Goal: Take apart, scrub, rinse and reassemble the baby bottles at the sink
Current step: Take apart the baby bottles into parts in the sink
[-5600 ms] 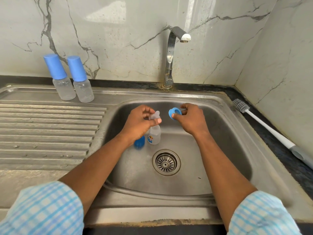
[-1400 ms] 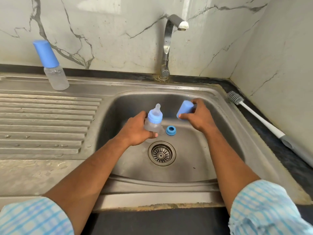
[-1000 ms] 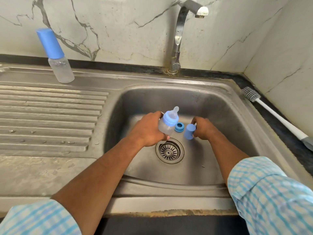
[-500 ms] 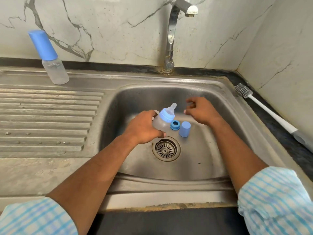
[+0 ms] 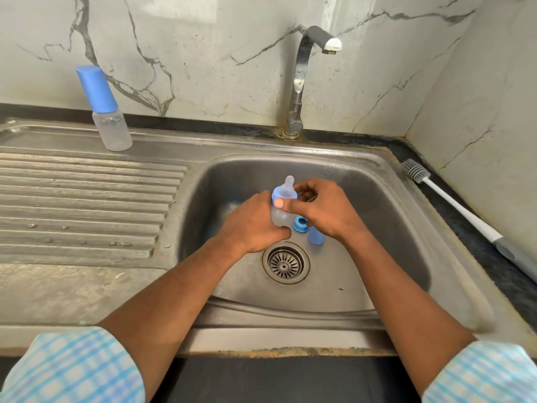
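Over the sink basin (image 5: 377,199) my left hand (image 5: 255,225) grips a small clear baby bottle (image 5: 278,216) by its body. The bottle carries a blue collar (image 5: 279,194) and a clear teat (image 5: 289,184). My right hand (image 5: 322,210) pinches the blue collar with thumb and fingers. On the basin floor under my right hand lie a loose blue collar ring (image 5: 300,223) and a blue cap (image 5: 315,237). A second bottle (image 5: 106,112) with its blue cap on stands on the drainboard at the back left.
The tap (image 5: 302,82) rises behind the basin, with no water running. A drain strainer (image 5: 285,262) sits in the basin floor. A white bottle brush (image 5: 453,205) lies on the dark counter at the right. The ribbed drainboard (image 5: 87,205) spreads to the left.
My right hand set the blue cap down in the basin, lifted away, and now pinches the collar of the bottle in my left hand. One bottle has left the drainboard since the oldest frame.
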`<state>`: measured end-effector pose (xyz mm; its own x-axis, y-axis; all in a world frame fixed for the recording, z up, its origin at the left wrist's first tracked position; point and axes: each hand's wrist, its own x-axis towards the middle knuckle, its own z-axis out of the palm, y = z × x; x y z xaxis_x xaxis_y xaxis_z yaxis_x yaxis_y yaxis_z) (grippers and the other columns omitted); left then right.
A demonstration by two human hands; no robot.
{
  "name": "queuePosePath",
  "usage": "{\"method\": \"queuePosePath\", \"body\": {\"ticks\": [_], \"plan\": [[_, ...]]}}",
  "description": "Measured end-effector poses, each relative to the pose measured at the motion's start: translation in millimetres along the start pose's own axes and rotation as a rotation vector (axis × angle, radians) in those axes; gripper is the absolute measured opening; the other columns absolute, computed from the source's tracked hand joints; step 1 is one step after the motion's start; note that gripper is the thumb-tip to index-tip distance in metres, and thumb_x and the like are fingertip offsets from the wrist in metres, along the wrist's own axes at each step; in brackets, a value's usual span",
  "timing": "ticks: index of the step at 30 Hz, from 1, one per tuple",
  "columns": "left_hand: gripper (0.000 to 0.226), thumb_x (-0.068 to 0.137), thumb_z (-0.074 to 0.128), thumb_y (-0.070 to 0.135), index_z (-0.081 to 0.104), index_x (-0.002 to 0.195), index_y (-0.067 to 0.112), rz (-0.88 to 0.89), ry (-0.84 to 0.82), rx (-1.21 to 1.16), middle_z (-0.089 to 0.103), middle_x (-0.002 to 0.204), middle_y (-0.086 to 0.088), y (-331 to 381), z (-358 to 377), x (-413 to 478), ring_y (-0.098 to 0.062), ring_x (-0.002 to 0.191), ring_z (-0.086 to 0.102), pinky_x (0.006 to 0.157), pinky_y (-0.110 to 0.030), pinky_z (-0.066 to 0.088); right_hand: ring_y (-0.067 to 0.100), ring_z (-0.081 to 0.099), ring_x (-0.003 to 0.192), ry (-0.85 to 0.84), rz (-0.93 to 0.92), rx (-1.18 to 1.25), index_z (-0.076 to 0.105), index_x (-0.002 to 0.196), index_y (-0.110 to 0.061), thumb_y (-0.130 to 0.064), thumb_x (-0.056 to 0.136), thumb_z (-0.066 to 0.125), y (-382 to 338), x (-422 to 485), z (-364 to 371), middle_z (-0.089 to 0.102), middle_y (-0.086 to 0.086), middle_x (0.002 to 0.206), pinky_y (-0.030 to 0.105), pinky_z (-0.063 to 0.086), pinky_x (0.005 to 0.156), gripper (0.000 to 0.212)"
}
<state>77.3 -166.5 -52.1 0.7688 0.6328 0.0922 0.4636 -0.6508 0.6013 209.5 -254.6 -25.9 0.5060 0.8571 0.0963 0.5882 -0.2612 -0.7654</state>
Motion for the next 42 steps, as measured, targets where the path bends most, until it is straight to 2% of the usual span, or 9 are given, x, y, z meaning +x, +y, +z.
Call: {"method": "queuePosePath", "body": {"ticks": [2,7,16,19,24,29,34,38,42], "plan": [[0.05,0.073,0.07,0.034,0.054,0.119,0.027,0.024,-0.009,0.002,0.057,0.106,0.008,-0.1,2.5,1.3,-0.013,0.09,0.06,0.077,-0.04,0.056,0.004,0.056,0.059,0.033,-0.029,-0.036,0.061,0.076,-0.026,-0.058,0.068,0.081,-3.0,2.5,4.2,0.059,-0.012,0.065,0.021,0.045,0.057,0.038],[0.065,0.069,0.084,0.05,0.052,0.119,0.023,0.0,0.08,-0.158,0.058,0.109,0.005,5.2,4.9,-0.8,-0.013,0.096,0.06,0.08,-0.036,0.054,0.012,0.055,0.052,0.099,-0.077,-0.014,0.061,0.064,-0.014,-0.055,0.07,0.08,-0.4,5.3,3.7,0.054,-0.003,0.052,0.043,0.057,0.059,0.046],[0.049,0.066,0.09,0.033,0.068,0.109,0.026,0.065,-0.129,-0.266,0.072,0.09,0.014,3.0,-10.3,0.7,-0.002,0.082,0.067,0.077,-0.027,0.052,0.013,0.038,0.056,-0.183,-0.157,-0.045,0.066,0.072,0.001,-0.039,0.074,0.085,-5.6,0.1,-31.8,0.048,0.014,0.059,0.03,0.033,0.055,0.044],[0.051,0.065,0.091,0.018,0.07,0.112,0.022,0.052,-0.203,-0.391,0.075,0.098,0.009,-3.3,-10.8,1.8,-0.01,0.093,0.071,0.089,-0.035,0.056,0.012,0.057,0.07,-0.329,-0.115,0.089,0.075,0.094,-0.009,-0.021,0.072,0.087,-1.7,-1.5,-41.1,0.07,0.017,0.083,0.031,0.048,0.069,0.028],[0.05,0.065,0.091,0.011,0.07,0.109,0.022,0.021,-0.171,-0.465,0.076,0.099,0.009,-5.2,-7.6,2.7,-0.01,0.095,0.071,0.096,-0.042,0.055,0.014,0.066,0.088,-0.097,-0.03,0.151,0.048,0.143,-0.011,0.009,0.073,0.079,20.1,11.4,-60.2,0.069,0.016,0.114,0.031,0.055,0.093,0.079],[0.049,0.06,0.088,0.038,0.071,0.105,0.025,-0.011,-0.139,-0.43,0.075,0.096,0.009,-5.2,-5.7,2.9,-0.009,0.092,0.071,0.091,-0.042,0.057,0.012,0.068,0.089,-0.147,-0.071,0.136,0.038,0.148,-0.029,-0.02,0.071,0.088,5.4,0.5,-54.1,0.063,-0.002,0.116,0.03,0.056,0.087,0.093],[0.032,0.072,0.087,0.02,0.069,0.098,0.028,0.038,-0.135,-0.442,0.072,0.081,0.019,-0.5,-3.5,0.6,0.001,0.076,0.066,0.074,-0.023,0.052,0.013,0.067,0.093,-0.174,-0.081,-0.038,0.021,0.152,-0.04,-0.037,0.065,0.09,5.7,0.5,-35.7,0.056,-0.006,0.12,0.031,0.055,0.083,0.112],[0.041,0.07,0.089,0.024,0.07,0.107,0.023,0.005,-0.095,-0.452,0.075,0.098,0.008,-4.6,-5.7,2.2,-0.009,0.093,0.071,0.092,-0.041,0.056,0.022,0.067,0.09,0.084,-0.016,-0.015,0.032,0.15,-0.03,-0.021,0.071,0.089,23.3,9.1,-60.8,0.062,0.005,0.112,0.029,0.052,0.079,0.098],[0.039,0.07,0.089,0.026,0.07,0.105,0.022,0.005,-0.094,-0.412,0.075,0.096,0.006,-4.5,-2.3,1.8,-0.01,0.09,0.071,0.089,-0.043,0.057,0.014,0.067,0.087,-0.079,-0.047,0.059,0.037,0.147,-0.033,-0.032,0.067,0.09,11.4,3.7,-51.5,0.059,-0.003,0.114,0.028,0.056,0.079,0.095]]}}
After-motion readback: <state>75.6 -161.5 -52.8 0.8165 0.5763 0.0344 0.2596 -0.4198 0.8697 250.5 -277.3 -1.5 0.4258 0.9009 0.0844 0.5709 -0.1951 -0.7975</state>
